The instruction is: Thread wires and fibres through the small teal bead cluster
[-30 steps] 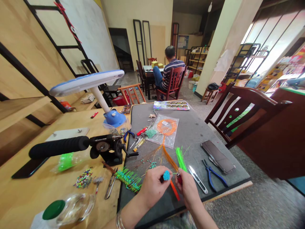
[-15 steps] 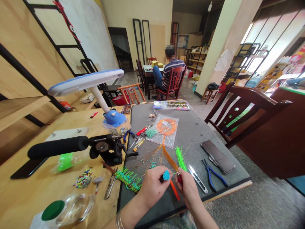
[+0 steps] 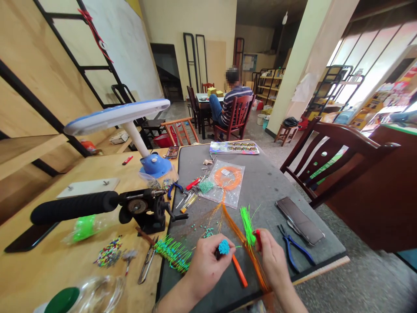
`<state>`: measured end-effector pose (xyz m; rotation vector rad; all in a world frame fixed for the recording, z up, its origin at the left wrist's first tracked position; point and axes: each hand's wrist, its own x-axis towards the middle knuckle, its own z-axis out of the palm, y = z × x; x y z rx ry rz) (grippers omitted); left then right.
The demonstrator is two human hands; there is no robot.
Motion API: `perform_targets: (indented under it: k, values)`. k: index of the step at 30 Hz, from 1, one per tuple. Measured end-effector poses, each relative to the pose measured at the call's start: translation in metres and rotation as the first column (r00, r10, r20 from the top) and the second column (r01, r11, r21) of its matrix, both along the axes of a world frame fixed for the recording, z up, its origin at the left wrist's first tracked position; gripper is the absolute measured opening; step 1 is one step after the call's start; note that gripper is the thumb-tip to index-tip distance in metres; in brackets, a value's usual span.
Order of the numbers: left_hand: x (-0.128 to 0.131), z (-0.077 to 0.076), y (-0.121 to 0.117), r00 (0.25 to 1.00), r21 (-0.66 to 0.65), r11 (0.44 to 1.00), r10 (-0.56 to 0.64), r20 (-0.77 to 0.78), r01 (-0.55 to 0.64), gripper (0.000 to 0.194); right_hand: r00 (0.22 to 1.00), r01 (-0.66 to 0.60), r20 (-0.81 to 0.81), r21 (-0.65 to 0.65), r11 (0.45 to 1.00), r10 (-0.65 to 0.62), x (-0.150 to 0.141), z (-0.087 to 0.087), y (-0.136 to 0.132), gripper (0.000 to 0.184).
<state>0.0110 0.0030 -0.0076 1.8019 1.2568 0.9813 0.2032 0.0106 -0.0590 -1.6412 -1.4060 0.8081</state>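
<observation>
My left hand [image 3: 210,258] is closed around a dark piece with a bright blue beaded or knobbly end [image 3: 223,247]; its exact kind I cannot tell. From those fingers a thin green strand [image 3: 238,247] sticks out to the right. My right hand [image 3: 272,252] is closed on a small red lighter [image 3: 258,237], mostly hidden by the fingers, beside a bundle of bright green strands [image 3: 247,224]. Orange strands [image 3: 236,228] run between the hands and pass under the right forearm. An orange-red stick [image 3: 240,271] lies on the grey mat [image 3: 260,187].
Left of my hands lie green strands with blue beads [image 3: 172,252], snips [image 3: 148,263] and a hand-cranked device [image 3: 143,206]. Blue pliers [image 3: 295,248] and a phone [image 3: 300,221] rest at right. Behind the lamp [image 3: 154,164] and a bagged orange coil [image 3: 226,177], a person [image 3: 233,102] sits at another table.
My right hand has moved right with the red lighter, away from the green strand at my left hand. It now covers the silver snips. My left hand keeps its hold.
</observation>
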Motion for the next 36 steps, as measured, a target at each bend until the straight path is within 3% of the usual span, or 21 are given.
perform_targets:
  k: [3,6,10,13,15,18,22,27,32,36]
  values:
    - [-0.003,0.001,-0.001,1.000,-0.007,1.000,0.006,0.029,-0.006,0.015,0.943,0.054,0.322,0.099,0.994,-0.083,0.028,-0.012,0.010,0.036]
    - [-0.005,0.003,-0.001,0.999,-0.006,1.000,0.005,0.053,-0.005,0.016,0.812,0.002,0.569,0.216,0.976,-0.128,0.045,-0.023,0.019,0.036]
    - [-0.005,0.010,-0.002,0.997,0.010,1.000,0.005,0.072,-0.006,0.015,0.663,-0.077,0.727,0.302,0.950,-0.177,0.050,-0.032,0.026,0.033]
    - [-0.006,0.013,-0.002,0.998,0.016,1.000,0.018,0.062,-0.019,0.014,0.617,-0.101,0.762,0.322,0.941,-0.195,0.051,-0.036,0.028,0.031]
    - [-0.007,0.014,-0.002,0.998,0.012,1.000,0.026,0.055,-0.027,0.014,0.628,-0.100,0.750,0.341,0.935,-0.207,0.051,-0.035,0.027,0.030]
    - [-0.008,0.011,0.000,0.999,0.015,0.999,0.039,0.031,-0.040,0.014,0.734,-0.117,0.652,0.396,0.911,-0.189,0.045,-0.024,0.021,0.029]
    - [-0.006,0.004,0.002,0.997,0.034,0.999,0.036,-0.066,-0.034,0.013,0.872,-0.264,0.489,0.449,0.854,0.012,0.017,0.007,0.003,0.027]
    - [-0.002,-0.004,0.002,0.983,0.074,0.997,0.034,-0.181,-0.021,0.009,0.810,-0.451,0.573,0.478,0.754,0.121,-0.020,0.029,-0.010,0.030]
    - [-0.001,-0.005,0.001,0.965,0.048,0.999,0.018,-0.261,-0.006,0.011,0.786,-0.452,0.616,0.518,0.726,0.051,-0.033,0.029,-0.008,0.022]
    - [-0.002,-0.002,0.001,0.982,-0.009,1.000,-0.005,-0.188,0.004,0.008,0.796,-0.439,0.604,0.523,0.731,0.045,-0.032,0.031,-0.007,0.018]
